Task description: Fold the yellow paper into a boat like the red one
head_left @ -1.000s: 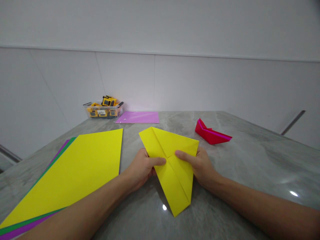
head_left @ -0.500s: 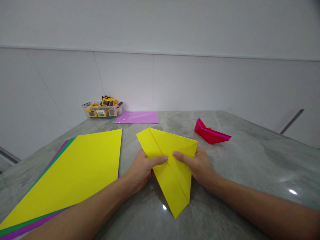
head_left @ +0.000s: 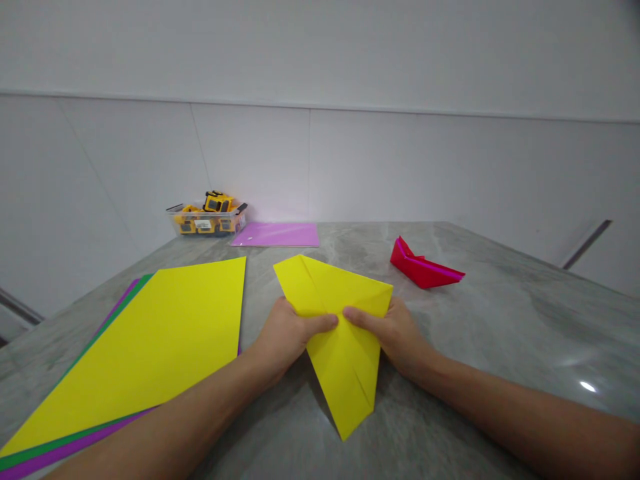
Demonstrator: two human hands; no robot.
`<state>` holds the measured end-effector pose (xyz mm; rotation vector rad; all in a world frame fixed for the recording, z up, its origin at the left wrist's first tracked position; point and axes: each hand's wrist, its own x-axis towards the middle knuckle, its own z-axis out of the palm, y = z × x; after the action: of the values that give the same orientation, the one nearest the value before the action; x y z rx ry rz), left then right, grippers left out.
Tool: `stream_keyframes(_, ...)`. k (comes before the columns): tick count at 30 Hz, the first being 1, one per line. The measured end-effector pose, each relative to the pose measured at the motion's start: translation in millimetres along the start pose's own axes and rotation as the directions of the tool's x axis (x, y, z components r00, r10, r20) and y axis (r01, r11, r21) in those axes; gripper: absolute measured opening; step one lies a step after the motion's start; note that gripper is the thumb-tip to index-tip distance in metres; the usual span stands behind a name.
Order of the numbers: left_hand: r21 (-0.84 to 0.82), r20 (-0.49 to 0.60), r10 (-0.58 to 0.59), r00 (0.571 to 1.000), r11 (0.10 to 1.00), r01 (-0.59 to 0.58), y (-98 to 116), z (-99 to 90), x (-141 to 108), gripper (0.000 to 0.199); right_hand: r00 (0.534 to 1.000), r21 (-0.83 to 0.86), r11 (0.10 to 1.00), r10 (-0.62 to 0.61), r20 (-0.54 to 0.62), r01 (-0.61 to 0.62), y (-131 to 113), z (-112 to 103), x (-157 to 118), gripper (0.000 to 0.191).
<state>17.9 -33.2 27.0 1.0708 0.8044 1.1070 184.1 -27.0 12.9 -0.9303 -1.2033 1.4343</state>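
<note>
Folded paper [head_left: 340, 350]: is showing me bright yellow, with faint darker crease lines crossing it.
Top sheet [head_left: 170, 340]: is displaying the same plain yellow.
Green sheet [head_left: 30, 453]: is edging out beneath, purple sheet [head_left: 40, 463] bordering it.
Paper boat [head_left: 425, 272]: is glowing red, a magenta stripe running along it.
Far sheet [head_left: 277, 235]: is looking plain lilac.
Toys [head_left: 219, 202]: are showing yellow and black.
Tabletop [head_left: 500, 347]: is looking grey, paler marbling streaking it.
Wall [head_left: 320, 53]: is appearing greyish white, thin lines dividing it.
</note>
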Motion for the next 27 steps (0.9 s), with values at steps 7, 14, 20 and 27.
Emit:
stream_keyframes(7, -0.076, -0.043, -0.050, 0.998, 0.996, 0.047, -5.6, 1.9, 1.2, 0.031, 1.000, 0.063, 0.998, 0.030, 0.009, -0.031, 1.8, -0.3, 0.2, 0.037)
stream_keyframes(14, -0.194, -0.052, -0.123, 0.991, 0.975, 0.111, -1.4, 4.9, -0.9, 0.031, 0.984, 0.257, 0.956, 0.110, 0.141, -0.144, 2.3, 1.8, 1.3, 0.038)
stream_keyframes(20, -0.148, 0.086, -0.057, 0.995, 0.987, 0.069, -3.3, 2.1, -1.0, 0.045, 0.994, 0.186, 0.980, 0.054, 0.091, -0.070, 3.8, -1.6, 3.2, 0.037)
stream_keyframes(27, -0.048, -0.141, 0.067, 0.988, 0.996, -0.074, -2.5, -2.6, 5.2, 0.041, 0.943, -0.016, 0.996, 0.089, 0.321, -0.088, 7.5, -5.8, 5.2, 0.040)
